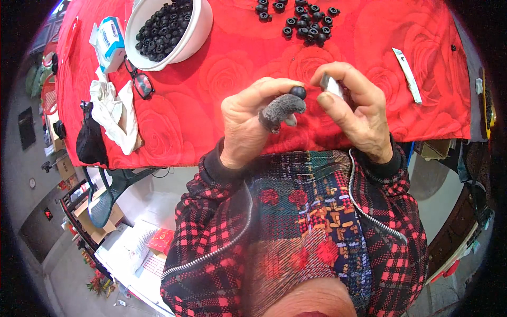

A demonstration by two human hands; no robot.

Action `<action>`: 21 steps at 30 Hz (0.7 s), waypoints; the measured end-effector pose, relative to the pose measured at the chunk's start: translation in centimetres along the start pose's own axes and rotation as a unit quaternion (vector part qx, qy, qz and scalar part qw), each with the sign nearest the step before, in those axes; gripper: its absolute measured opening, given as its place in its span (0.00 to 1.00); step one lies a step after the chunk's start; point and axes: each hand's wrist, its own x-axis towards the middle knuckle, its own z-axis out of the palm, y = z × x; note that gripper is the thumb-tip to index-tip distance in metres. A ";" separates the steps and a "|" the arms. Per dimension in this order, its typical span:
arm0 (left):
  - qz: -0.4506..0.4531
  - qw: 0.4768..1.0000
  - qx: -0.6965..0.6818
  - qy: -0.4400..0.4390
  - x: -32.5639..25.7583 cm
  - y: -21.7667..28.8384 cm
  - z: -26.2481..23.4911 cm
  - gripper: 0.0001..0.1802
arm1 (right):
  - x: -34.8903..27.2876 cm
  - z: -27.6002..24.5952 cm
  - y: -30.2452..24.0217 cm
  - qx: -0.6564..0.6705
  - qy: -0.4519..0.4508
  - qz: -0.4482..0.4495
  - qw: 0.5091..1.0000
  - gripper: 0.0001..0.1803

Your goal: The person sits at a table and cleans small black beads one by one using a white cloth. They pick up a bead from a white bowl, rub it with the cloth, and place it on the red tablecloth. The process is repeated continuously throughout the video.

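Note:
Between the thumb and a finger of my left hand point(245, 116) is a small round black part point(298, 92). A dark grey fabric finger cover point(282, 110) wraps one finger of that hand. Close by on the right, my right hand point(362, 108) pinches a short flat silvery-white piece point(331, 85), like a small blade; its exact kind is not clear. The two hands are apart, above the near side of the table. Similar black parts point(311, 33) lie loose in a cluster beyond my hands, and many more fill a white bowl point(203, 33) at the back left.
A red rose-patterned cloth point(227, 68) covers the table. On its left are a blue-and-white box point(112, 45), eyeglasses point(142, 85), white cloth gloves point(127, 124) and a black cloth item point(91, 138). A narrow white strip point(406, 75) lies on the right.

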 end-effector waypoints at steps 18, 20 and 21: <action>-0.205 0.945 -0.230 -0.106 0.2 0.0 -1.7 0.13 | 1.3 -0.1 -0.3 -0.206 -0.094 -0.244 0.943 0.21; -0.251 0.938 -0.214 -0.107 0.1 0.3 -1.9 0.12 | 1.3 0.2 0.0 -0.187 -0.088 -0.265 0.942 0.17; -0.256 0.936 -0.210 -0.122 0.2 0.4 -2.0 0.12 | 1.2 0.2 0.1 -0.187 -0.093 -0.269 0.940 0.17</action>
